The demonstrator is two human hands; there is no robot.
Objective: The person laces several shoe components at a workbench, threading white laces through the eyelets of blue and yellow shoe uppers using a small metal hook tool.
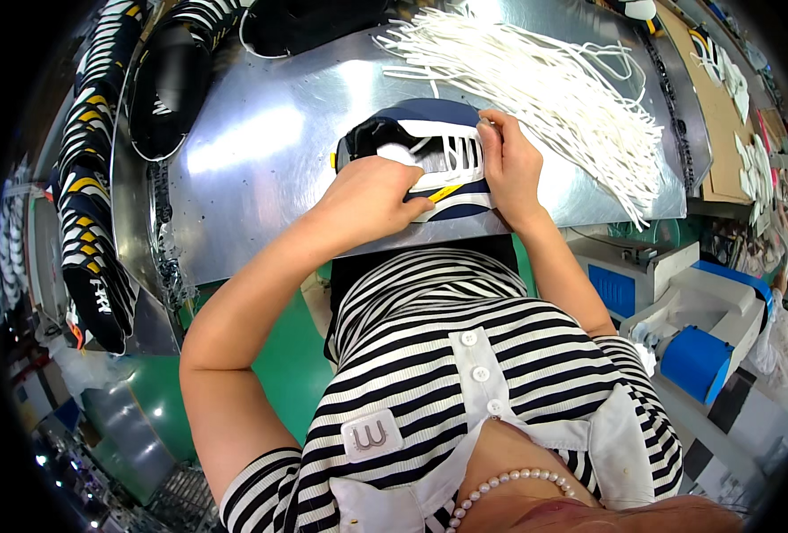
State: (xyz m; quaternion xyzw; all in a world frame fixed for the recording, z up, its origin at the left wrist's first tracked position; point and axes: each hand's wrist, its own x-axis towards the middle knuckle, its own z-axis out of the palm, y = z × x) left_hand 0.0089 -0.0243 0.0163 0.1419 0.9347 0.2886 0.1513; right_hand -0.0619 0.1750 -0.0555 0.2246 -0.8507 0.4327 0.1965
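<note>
A navy and white shoe upper [434, 110] with a yellow stripe lies sideways near the front edge of the metal table [278, 195]. White lace [462, 153] crosses its tongue opening in several rows toward the toe. My right hand [514, 169] grips the toe end, thumb on top near the last lace row. At the ankle end, my left hand [367, 200] is closed over the near eyelet edge, thumb and forefinger together by the yellow stripe. Whether a lace end is between those fingers is hidden.
A large loose bundle of white shoelaces [554, 93] spreads over the table's far right. Long rows of stacked shoe uppers [89, 182] line the left side, and dark uppers [170, 93] lie at the far left. A grey and blue machine [705, 306] stands to the right.
</note>
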